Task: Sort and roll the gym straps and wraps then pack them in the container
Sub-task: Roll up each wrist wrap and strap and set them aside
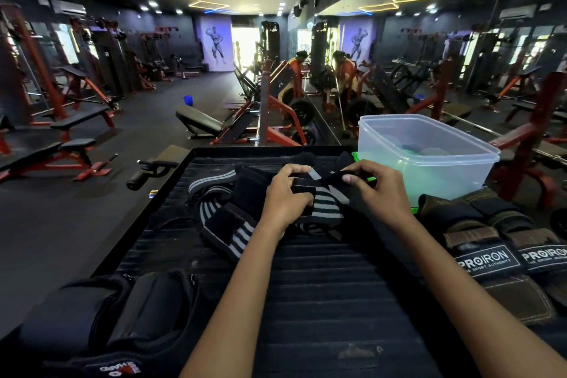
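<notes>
A pile of black wraps with grey stripes point(227, 224) lies in the middle of the black ribbed platform point(322, 301). My left hand point(287, 196) grips one striped wrap point(329, 205) at its black end, fingers curled over it. My right hand point(379, 190) pinches the black strap end point(334, 177) of the same wrap, just to the right. A clear plastic container point(429, 156) stands at the platform's far right corner on a green lid; dim shapes show through its wall.
Black padded straps point(107, 322) lie at the near left. Brown and black PROIRON wraps point(497, 252) lie at the right, below the container. Beyond the platform's far edge stand benches, red-framed machines and a wall mirror.
</notes>
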